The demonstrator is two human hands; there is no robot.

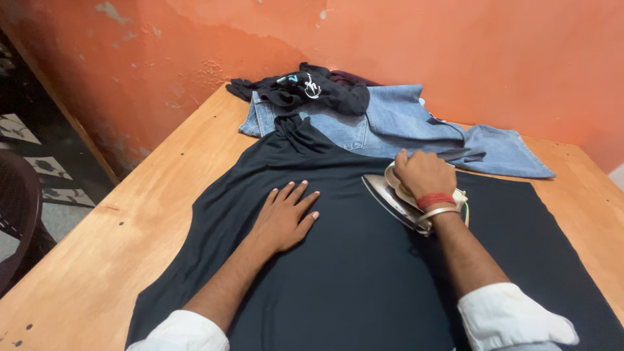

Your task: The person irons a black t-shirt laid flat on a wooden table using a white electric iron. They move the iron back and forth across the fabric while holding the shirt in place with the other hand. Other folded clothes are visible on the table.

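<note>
A dark navy garment (364,273) lies spread flat over the wooden table (130,221). My left hand (285,218) rests palm down on the cloth with its fingers spread, left of the iron. My right hand (424,174) is closed around the handle of a metal clothes iron (390,198), whose pointed soleplate sits on the garment and aims to the upper left. A red thread and a metal bangle circle my right wrist. White sleeves cover both forearms near the bottom edge.
Folded light blue jeans (403,127) lie at the far side of the table, with a crumpled black garment (312,91) on top. An orange wall (455,52) stands behind. A dark chair (16,214) is off the table's left edge.
</note>
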